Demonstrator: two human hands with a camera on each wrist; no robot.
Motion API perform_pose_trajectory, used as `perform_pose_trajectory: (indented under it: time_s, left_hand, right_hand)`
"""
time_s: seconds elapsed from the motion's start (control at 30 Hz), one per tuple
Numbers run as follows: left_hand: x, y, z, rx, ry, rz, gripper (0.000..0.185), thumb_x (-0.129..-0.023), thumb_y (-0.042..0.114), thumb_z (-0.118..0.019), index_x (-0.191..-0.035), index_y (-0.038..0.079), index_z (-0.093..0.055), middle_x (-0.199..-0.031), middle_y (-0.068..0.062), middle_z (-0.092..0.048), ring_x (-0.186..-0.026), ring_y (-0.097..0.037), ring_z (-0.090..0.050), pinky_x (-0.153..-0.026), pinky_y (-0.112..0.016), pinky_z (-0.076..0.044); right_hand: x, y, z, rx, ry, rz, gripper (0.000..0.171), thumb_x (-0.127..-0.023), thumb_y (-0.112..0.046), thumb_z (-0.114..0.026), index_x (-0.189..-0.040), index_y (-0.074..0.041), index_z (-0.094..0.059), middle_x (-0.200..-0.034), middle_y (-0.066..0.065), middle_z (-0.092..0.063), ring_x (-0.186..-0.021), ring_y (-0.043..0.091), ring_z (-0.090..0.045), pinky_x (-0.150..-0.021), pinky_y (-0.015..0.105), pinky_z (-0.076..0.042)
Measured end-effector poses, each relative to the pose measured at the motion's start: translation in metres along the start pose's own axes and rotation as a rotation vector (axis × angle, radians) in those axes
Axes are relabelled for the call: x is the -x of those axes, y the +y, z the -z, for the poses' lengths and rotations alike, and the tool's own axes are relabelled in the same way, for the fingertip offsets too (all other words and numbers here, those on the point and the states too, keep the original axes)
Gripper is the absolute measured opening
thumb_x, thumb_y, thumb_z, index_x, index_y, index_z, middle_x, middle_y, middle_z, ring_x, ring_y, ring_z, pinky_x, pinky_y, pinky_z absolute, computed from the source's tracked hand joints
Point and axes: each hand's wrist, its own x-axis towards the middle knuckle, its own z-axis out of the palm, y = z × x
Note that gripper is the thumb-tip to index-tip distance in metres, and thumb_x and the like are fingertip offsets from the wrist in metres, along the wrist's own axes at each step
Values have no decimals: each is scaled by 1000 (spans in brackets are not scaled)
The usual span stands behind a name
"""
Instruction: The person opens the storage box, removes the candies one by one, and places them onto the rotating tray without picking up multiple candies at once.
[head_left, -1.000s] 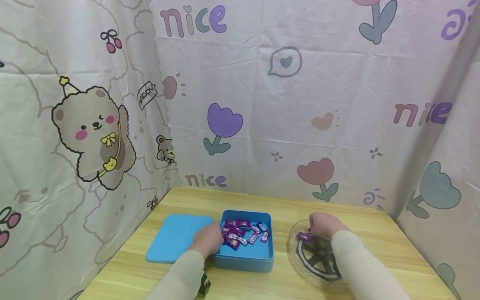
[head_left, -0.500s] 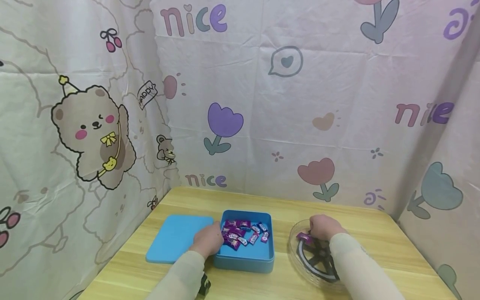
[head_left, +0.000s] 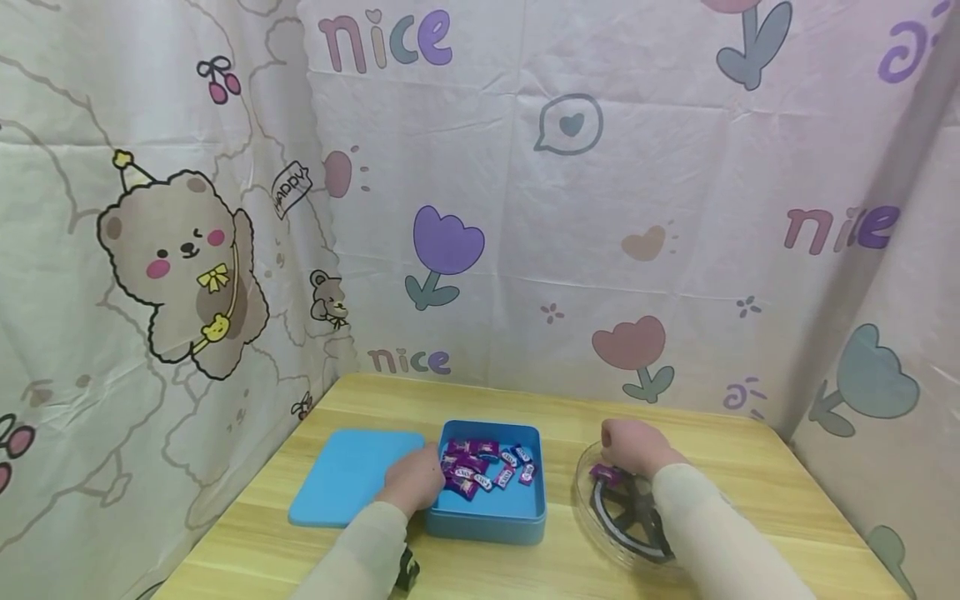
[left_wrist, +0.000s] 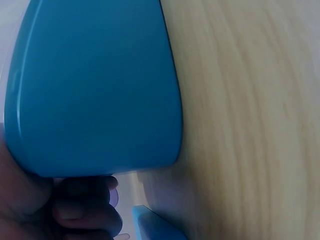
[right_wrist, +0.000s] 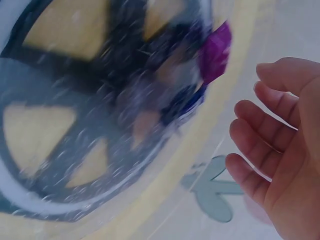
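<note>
My left hand (head_left: 414, 479) grips the left wall of a blue open box (head_left: 487, 527). In the left wrist view its fingers curl at the corner of the box (left_wrist: 100, 90). Inside lie several purple wrapped candies (head_left: 472, 460) and small candies with white labels (head_left: 506, 476). Over the far side of a clear round dish (head_left: 582, 500) is my right hand (head_left: 636, 446). The right wrist view shows that hand (right_wrist: 280, 130) with loosely bent fingers and nothing in them, apart from a purple candy (right_wrist: 216, 54) by the dish's rim. A dark spoked wheel shape (head_left: 630, 517) shows in the dish.
A flat blue lid (head_left: 348, 479) lies left of the box on the wooden table (head_left: 525, 571). A small black object (head_left: 407, 571) shows beside my left sleeve. Printed curtains (head_left: 487, 167) hang behind and at both sides.
My right hand has risen a little and shifted slightly left over the dish. The left hand keeps its hold on the box, and the candies have not moved.
</note>
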Motion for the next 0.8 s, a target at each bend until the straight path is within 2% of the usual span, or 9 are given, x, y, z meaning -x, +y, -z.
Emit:
perform_pose_trajectory:
  time_s: [0.17,0.27,0.37,0.5,0.6,0.8]
  left_hand:
    - [2,0,1,-23,-6,-9,34,-98,9,-56,-130,-1,-59,-116,-17,-68,-104,-34,-64,-85,-58,-53]
    - [2,1,2,-12,-8,-4,34,-98,9,-56,-131,-1,-59,-118,-17,-67,-107,-34,-63,-88,-59,-52]
    - [2,1,1,-3,-12,4,34,-98,9,-56,-131,-1,-58,-120,-17,-67,-109,-35,-63,-89,-60,-51]
    - [1,0,1,3,-18,13,36,-99,10,-55,-133,-1,-57,-122,-17,-66,-111,-35,-62,-91,-60,-50]
    - [1,0,1,7,-18,13,36,-99,10,-55,-133,-1,-57,-122,-18,-66,-112,-36,-62,-91,-61,-50]
    - [1,1,1,7,-18,11,37,-98,10,-56,-133,-3,-56,-122,-19,-66,-111,-37,-62,-91,-62,-49]
  right_hand:
    - [-4,-22,2,19,37,50,8,-82,-15,-68,-83,-18,-60,-74,-6,-56,-67,15,-51,-63,39,-47]
    - [-6,-37,2,-9,29,60,9,-84,-16,-69,-87,-19,-61,-77,-6,-57,-62,14,-54,-62,38,-49]
    - [-8,-52,1,-18,42,100,10,-85,-17,-71,-89,-19,-62,-79,-6,-56,-64,14,-54,-64,37,-49]
    - [-9,-73,0,11,88,196,12,-86,-18,-76,-91,-16,-66,-85,-4,-60,-76,15,-53,-73,38,-51]
    - [-9,-88,-2,20,87,239,15,-86,-21,-79,-97,-16,-69,-91,-1,-64,-83,16,-58,-79,38,-54]
    - [-9,-115,-11,38,52,292,26,-85,-20,-82,-109,-18,-73,-99,-3,-66,-93,18,-62,-85,41,-56]
